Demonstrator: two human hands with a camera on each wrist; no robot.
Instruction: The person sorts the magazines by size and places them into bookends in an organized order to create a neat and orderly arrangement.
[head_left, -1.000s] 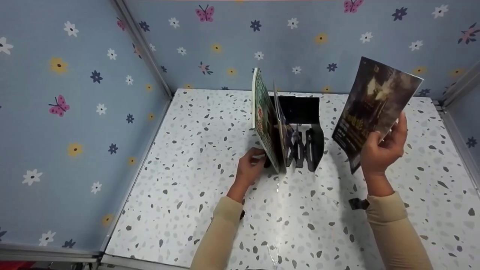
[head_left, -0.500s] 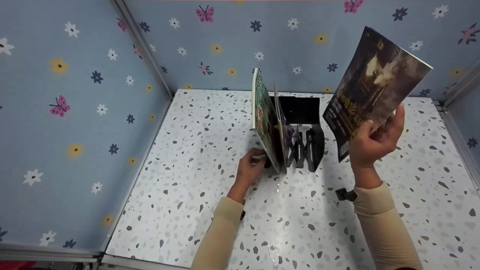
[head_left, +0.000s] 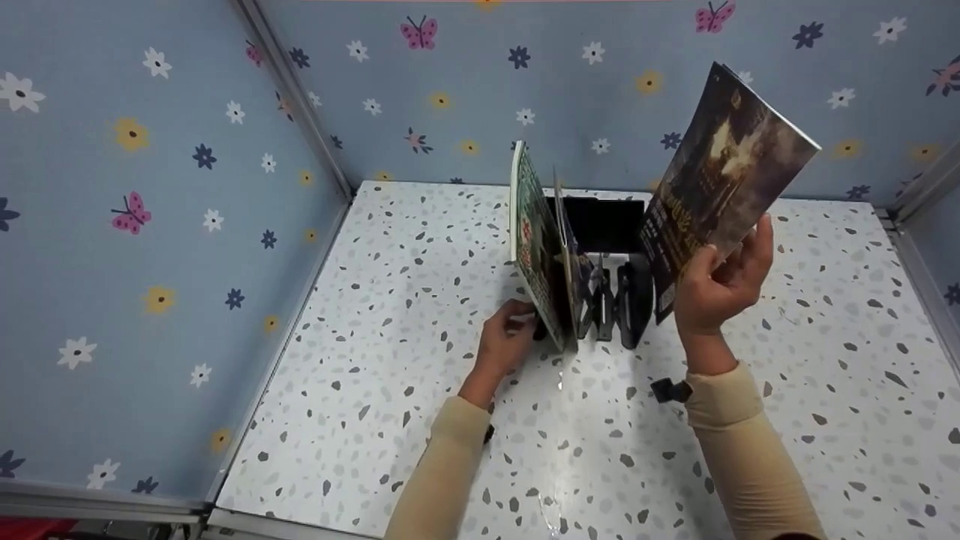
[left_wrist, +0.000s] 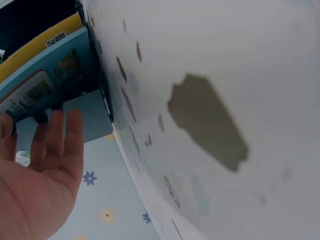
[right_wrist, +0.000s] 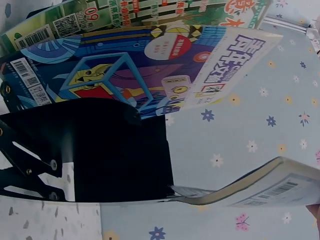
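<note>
In my right hand (head_left: 720, 289) I grip a dark-covered magazine (head_left: 724, 172), upright and tilted, thumb on its front cover. It stands at the right end of a black folding book stand (head_left: 604, 225); the right wrist view shows its pale page edge (right_wrist: 250, 182) beside the stand's end panel (right_wrist: 120, 160). My left hand (head_left: 506, 341) holds the stand's left end low down, fingers partly hidden by the books. Two upright issues lean at the left of the stand: a green-covered one (head_left: 529, 240) and a purple-blue magazine (right_wrist: 135, 70).
The stand's crossed folding bars (head_left: 605, 304) show between the books and its right end panel. A speckled white tabletop (head_left: 390, 360) lies beneath, bounded by flower-patterned blue walls (head_left: 465, 82) at the back and sides.
My right hand has lifted the dark magazine and carried it left, up to the stand's right end. The left hand keeps its place at the stand. The head view has shifted slightly.
</note>
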